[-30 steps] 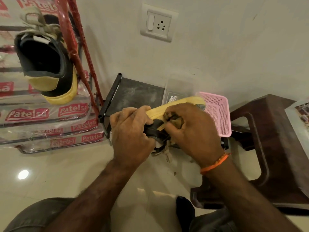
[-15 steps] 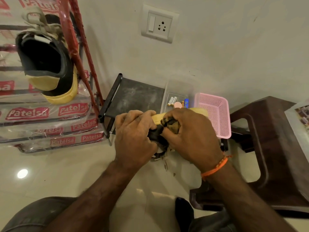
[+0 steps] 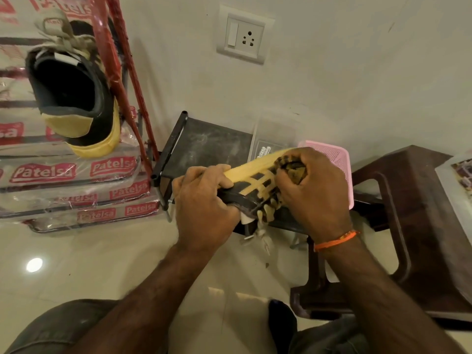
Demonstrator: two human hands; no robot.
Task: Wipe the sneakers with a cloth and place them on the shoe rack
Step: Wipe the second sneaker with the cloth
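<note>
Left hand (image 3: pixel 204 203) is wrapped around the heel end of the sneaker (image 3: pixel 255 182), fingers curled over its yellow sole edge, holding it on its side above the low black stand (image 3: pixel 204 146). Right hand (image 3: pixel 311 190) is clenched around a dark patterned cloth (image 3: pixel 293 169), pressing it against the shoe's toe end; most of the cloth is buried in the fist, so its size can't be made out. Laces dangle beneath the shoe, and the toe itself is hidden behind the right hand.

Up on the rack (image 3: pixel 127 80) at the left sits the second sneaker (image 3: pixel 76 98), heel toward the camera, tilted, opening facing us; its toe runs off behind the red frame. The rack shelves are wrapped in plastic printed "Patelsa", and the rack is cut off by the picture's left edge.

Behind the hands, a clear box (image 3: pixel 273 139) holds a couple of small items, too blurred to name. Just beside it is a pink basket (image 3: pixel 334 159); its inside is mostly blocked by the right hand. A brown stool (image 3: pixel 421 226) stands on the right, and a wall socket (image 3: pixel 245 37) is above.
</note>
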